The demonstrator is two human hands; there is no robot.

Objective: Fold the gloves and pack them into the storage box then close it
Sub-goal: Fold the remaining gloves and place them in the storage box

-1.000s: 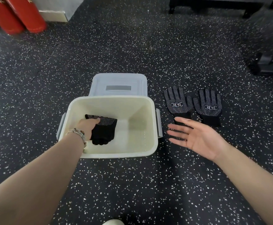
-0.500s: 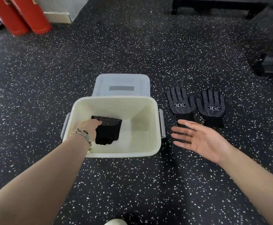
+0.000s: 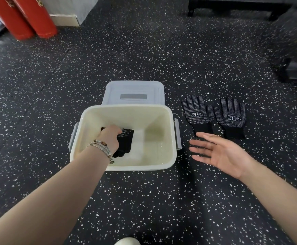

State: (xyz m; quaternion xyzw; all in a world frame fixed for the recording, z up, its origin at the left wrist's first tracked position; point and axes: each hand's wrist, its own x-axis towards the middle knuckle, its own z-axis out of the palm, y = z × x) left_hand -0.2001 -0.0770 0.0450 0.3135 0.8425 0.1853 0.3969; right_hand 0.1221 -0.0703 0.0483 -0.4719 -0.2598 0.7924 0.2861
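Observation:
A cream storage box [image 3: 140, 167] stands open on the speckled floor, its grey lid [image 3: 133, 92] lying flat just behind it. Inside, a folded black glove [image 3: 125, 144] lies on the bottom at the left. My left hand [image 3: 108, 138] reaches into the box and grips the glove's far left part with fingers curled down, their tips hidden. Two more black dotted gloves lie flat, palms up, to the right of the box: one nearer the box [image 3: 196, 112], one further right [image 3: 230, 115]. My right hand [image 3: 222, 152] hovers with straight fingers, palm up, just in front of their cuffs.
Two red cylinders [image 3: 29, 16] lean at the far left by a wall corner. A black bench frame [image 3: 232, 6] runs along the far right, with dark equipment [image 3: 296, 69] at the right edge. A pale shoe tip [image 3: 126, 242] shows at the bottom.
My left hand has slid a little further over the folded glove in the box. My right hand has stayed spread near the two flat gloves.

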